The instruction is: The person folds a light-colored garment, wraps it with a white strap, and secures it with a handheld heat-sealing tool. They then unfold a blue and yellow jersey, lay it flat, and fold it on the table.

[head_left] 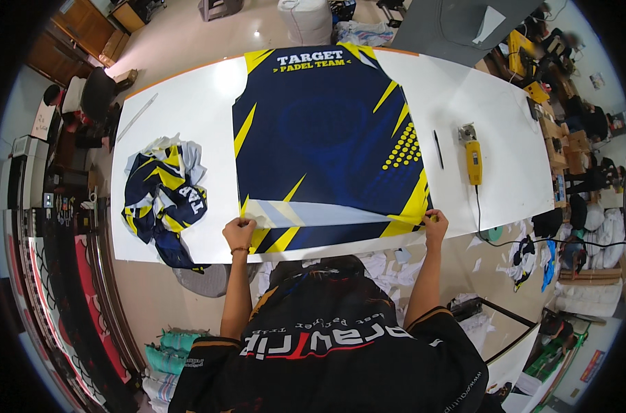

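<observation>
A navy and yellow printed jersey panel lies spread over the white table in front of me. Along its near end the top layer is turned back, so a pale underside band shows, with another printed layer below it. My left hand pinches the panel's near left corner, fingers closed. At the near right corner, my right hand grips the cloth between thumb and fingers. The fabric stretches between both hands.
Crumpled printed fabric lies at the table's left, beside a clear ruler. To the right are a black pen and a yellow electric cutter; its cord runs off the near edge. Fabric scraps litter the floor.
</observation>
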`<act>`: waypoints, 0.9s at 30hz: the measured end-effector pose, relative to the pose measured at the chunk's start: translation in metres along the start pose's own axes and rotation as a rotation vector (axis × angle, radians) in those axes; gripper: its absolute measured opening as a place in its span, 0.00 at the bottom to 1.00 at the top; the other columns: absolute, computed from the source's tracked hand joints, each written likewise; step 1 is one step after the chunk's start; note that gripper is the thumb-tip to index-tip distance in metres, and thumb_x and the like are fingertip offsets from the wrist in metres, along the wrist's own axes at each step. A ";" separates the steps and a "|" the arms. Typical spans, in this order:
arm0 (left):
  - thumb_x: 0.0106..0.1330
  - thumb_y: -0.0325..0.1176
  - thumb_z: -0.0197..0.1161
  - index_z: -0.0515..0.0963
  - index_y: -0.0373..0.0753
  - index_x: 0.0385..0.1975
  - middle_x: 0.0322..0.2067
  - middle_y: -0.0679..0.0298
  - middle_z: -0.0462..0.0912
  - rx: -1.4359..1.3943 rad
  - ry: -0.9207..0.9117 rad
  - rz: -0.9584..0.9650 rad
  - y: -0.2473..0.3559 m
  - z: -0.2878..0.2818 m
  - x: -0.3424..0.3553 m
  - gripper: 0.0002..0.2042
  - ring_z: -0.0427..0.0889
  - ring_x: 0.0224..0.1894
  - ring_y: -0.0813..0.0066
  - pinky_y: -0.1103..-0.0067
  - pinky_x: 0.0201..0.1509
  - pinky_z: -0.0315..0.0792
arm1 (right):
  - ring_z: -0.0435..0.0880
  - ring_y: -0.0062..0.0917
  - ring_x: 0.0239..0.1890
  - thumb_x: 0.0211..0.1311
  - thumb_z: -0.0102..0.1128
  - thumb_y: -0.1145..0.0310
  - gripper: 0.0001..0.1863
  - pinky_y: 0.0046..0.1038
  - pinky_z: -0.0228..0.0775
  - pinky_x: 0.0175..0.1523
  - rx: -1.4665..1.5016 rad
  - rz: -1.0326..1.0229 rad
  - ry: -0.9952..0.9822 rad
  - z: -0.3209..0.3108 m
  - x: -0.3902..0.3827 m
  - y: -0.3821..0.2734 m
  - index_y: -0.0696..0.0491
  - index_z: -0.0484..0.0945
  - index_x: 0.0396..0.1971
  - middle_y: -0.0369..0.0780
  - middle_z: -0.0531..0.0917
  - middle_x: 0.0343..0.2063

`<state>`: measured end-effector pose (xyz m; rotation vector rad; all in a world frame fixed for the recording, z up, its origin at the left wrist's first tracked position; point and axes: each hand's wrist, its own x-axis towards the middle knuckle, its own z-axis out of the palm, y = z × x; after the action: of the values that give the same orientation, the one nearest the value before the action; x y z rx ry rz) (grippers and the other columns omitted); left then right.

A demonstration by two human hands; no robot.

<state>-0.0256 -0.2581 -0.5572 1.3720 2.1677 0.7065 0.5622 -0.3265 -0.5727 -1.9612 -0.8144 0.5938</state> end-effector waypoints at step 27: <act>0.62 0.29 0.68 0.75 0.42 0.57 0.56 0.57 0.78 0.312 -0.321 0.540 0.020 -0.002 0.021 0.21 0.73 0.61 0.54 0.63 0.62 0.70 | 0.76 0.17 0.23 0.56 0.70 0.76 0.22 0.20 0.67 0.27 -0.070 0.205 -0.121 -0.028 0.003 0.015 0.59 0.78 0.53 0.37 0.83 0.28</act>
<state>-0.0215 -0.2320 -0.5457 2.1115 1.7092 0.2950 0.5878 -0.3450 -0.5730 -2.1042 -0.7202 0.8216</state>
